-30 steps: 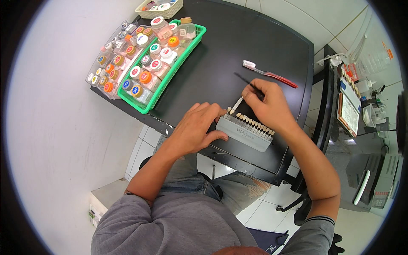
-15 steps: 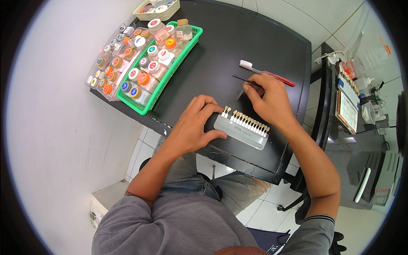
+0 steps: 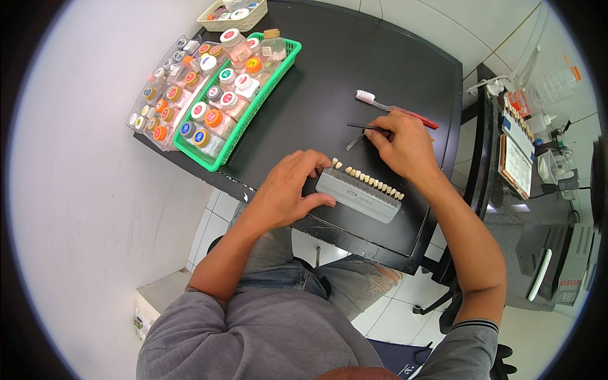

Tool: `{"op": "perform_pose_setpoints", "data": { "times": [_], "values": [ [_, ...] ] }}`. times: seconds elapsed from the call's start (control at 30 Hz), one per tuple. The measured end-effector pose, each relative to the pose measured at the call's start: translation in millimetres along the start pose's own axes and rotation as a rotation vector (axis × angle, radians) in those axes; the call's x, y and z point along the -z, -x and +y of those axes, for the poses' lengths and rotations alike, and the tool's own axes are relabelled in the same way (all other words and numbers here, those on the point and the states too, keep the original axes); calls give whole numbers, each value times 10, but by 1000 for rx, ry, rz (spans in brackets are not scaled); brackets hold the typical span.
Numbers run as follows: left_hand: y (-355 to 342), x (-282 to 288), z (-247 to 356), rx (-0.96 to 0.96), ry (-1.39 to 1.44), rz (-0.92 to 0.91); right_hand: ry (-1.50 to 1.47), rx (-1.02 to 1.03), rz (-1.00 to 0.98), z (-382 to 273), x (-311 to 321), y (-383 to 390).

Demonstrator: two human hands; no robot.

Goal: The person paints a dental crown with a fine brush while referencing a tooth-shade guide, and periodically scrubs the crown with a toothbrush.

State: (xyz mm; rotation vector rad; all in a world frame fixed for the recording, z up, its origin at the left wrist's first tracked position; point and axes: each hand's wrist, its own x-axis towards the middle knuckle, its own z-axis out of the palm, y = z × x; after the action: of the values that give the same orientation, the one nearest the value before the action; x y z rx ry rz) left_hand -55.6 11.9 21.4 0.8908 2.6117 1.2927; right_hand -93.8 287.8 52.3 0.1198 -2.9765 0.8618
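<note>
A grey dental shade guide [image 3: 359, 197] with a row of tooth-coloured tabs lies near the front edge of the black table. After the tabs at its left end comes a gap in the row. My left hand [image 3: 288, 190] grips that end, thumb along the near side and fingers curled at the far corner. Beyond the guide, my right hand [image 3: 408, 145] is closed in a pinch on a thin black stick-like tool [image 3: 362, 126] pointing left. A short grey strip [image 3: 355, 142] slants out below the fingertips; I cannot tell whether it is held too.
A toothbrush [image 3: 365, 97] with a red handle lies just beyond my right hand. At the left stand a green basket [image 3: 235, 144] and a clear tray [image 3: 142, 122] of capped jars. A cream basket [image 3: 215, 25] sits behind them. Another dark desk [image 3: 506, 244] is at the right.
The shade guide has tilted, so the tabs' white stems no longer show above the holder. The black tool and grey strip have shifted and turned slightly with my right hand.
</note>
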Motion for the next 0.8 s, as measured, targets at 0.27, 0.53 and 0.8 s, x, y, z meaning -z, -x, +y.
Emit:
{"op": "perform_pose_setpoints", "data": {
  "times": [0.27,0.53,0.8],
  "values": [
    [11,-9,-24,22,69,7,29,-8,-18,-13,9,-1],
    [16,59,-22,95,246,-33,88,117,23,34,-23,17],
    [12,30,-54,103,333,-25,116,125,23,32,-17,22]
  ]
}}
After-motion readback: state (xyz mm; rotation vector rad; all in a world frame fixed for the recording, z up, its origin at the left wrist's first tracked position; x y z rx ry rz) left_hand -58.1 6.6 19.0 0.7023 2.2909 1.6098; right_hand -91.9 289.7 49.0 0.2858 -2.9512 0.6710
